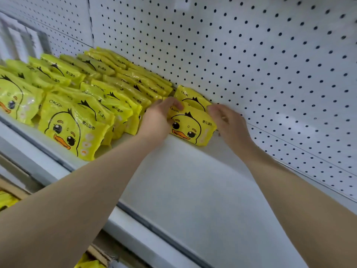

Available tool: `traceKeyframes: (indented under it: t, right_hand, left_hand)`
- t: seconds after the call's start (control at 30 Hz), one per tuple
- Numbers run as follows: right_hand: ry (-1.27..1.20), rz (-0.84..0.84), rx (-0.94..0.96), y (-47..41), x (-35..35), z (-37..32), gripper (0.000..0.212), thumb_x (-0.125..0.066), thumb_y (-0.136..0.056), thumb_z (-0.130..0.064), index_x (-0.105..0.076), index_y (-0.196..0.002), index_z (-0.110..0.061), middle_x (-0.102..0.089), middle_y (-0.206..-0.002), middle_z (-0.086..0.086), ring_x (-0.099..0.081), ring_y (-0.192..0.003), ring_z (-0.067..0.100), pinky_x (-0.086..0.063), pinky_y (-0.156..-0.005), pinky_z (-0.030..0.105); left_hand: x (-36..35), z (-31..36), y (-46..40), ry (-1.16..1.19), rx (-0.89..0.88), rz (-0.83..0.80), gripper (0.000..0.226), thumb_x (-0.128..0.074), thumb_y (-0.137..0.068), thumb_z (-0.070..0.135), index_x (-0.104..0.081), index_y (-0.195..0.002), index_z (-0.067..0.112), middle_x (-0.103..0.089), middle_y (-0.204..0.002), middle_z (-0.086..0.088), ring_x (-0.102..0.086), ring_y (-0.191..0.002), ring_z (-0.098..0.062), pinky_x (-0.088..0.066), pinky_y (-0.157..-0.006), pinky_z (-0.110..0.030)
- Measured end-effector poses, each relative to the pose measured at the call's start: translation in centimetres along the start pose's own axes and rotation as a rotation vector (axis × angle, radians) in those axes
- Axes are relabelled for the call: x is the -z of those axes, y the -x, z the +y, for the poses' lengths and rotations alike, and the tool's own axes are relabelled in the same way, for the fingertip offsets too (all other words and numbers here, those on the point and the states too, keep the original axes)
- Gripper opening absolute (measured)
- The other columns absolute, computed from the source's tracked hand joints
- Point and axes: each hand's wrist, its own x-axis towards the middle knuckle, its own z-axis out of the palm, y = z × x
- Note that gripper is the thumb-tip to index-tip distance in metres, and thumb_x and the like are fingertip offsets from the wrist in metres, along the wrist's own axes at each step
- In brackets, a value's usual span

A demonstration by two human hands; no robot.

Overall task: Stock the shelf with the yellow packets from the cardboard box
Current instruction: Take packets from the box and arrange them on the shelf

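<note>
Two bare forearms are seen reaching up from the bottom edge toward the white metal shelf (pixel 193 180), whose front lip runs diagonally from 9 o'clock down to 5 o'clock. At the centre of the view, a glossy yellow plastic packet printed with a cartoon duck face (pixel 191 125) is held upright on the shelf between both hands. The left hand (pixel 158 118) is placed at the packet's 9 o'clock side, its fingers (pixel 174 104) curled over the top left corner and grasping it. The right hand (pixel 229 122) is set at the packet's 3 o'clock side, its fingers (pixel 212 109) bent against the top right corner; how firmly that corner is gripped cannot be told.

A second yellow duck packet (pixel 190 95) is stood just behind the held one, at its 12 o'clock, close to the white perforated back panel dotted with dark holes (pixel 251 55).

From 9 o'clock to 11 o'clock the shelf is filled with rows of matching yellow duck packets (pixel 87 97), overlapped and tilted back against one another, the nearest row touching the left hand's wrist side.

At 7 o'clock, below the shelf, the brown edge of a cardboard box (pixel 100 255) is partly shown, with more yellow packaging (pixel 87 264) visible inside.
</note>
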Motion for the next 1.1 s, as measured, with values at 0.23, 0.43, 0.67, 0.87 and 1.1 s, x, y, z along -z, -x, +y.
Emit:
traceKeyframes:
  t: [0.23, 0.43, 0.67, 0.87, 1.1]
  right_hand:
    - [0.019, 0.037, -0.063, -0.1, -2.0, 1.3, 0.045, -0.077, -0.078, -0.025, -0.061, -0.120, -0.028, -0.066, -0.079, -0.010, -0.067, -0.057, 0.010, -0.055, -0.078, 0.038]
    - [0.012, 0.155, -0.099, -0.8, -3.5, 1.7, 0.041, -0.070, -0.084, -0.028, -0.059, -0.123, -0.023, -0.063, -0.080, -0.010, -0.069, -0.062, 0.016, -0.051, -0.088, 0.046]
    - [0.022, 0.147, -0.096, -1.1, -3.6, 1.7, 0.048, -0.069, -0.079, -0.035, -0.058, -0.126, -0.029, -0.064, -0.089, -0.011, -0.067, -0.078, 0.022, -0.054, -0.083, 0.048]
    - [0.242, 0.209, -0.105, 0.2, -3.1, 0.0, 0.055, -0.068, -0.084, -0.023, -0.048, -0.135, -0.027, -0.052, -0.127, 0.004, -0.051, -0.114, 0.026, -0.038, -0.092, 0.031]
    - [0.341, 0.267, -0.091, 6.1, -3.9, -5.4, 0.054, -0.065, -0.086, -0.022, -0.048, -0.137, -0.022, -0.048, -0.131, 0.009, -0.046, -0.116, 0.031, -0.038, -0.098, 0.040]
  left_hand:
    - [-2.5, -0.3, -0.9, -0.011, -0.007, 0.036, 0.053, -0.057, -0.079, -0.006, -0.058, -0.121, 0.026, -0.047, -0.131, -0.009, -0.051, -0.116, -0.027, -0.039, -0.087, -0.022]
    - [-3.8, -0.5, 1.0, -0.108, -0.074, -0.025, 0.067, -0.057, -0.080, -0.006, -0.046, -0.140, 0.022, -0.016, -0.157, -0.014, -0.034, -0.137, -0.034, -0.037, -0.107, -0.037]
    - [-4.0, -1.1, 0.6, -0.142, -0.052, -0.134, 0.065, -0.058, -0.085, 0.002, -0.040, -0.144, 0.022, -0.019, -0.158, -0.007, -0.037, -0.136, -0.030, -0.037, -0.104, -0.032]
    - [-2.3, -0.5, 0.9, -0.167, -0.079, -0.173, 0.065, -0.060, -0.086, 0.006, -0.037, -0.145, 0.020, -0.021, -0.156, -0.012, -0.038, -0.134, -0.032, -0.037, -0.105, -0.037]
    - [2.9, -0.2, 5.0, -0.129, -0.145, -0.222, 0.059, -0.059, -0.089, 0.010, -0.040, -0.145, 0.019, -0.035, -0.150, -0.011, -0.039, -0.133, -0.029, -0.036, -0.106, -0.039]
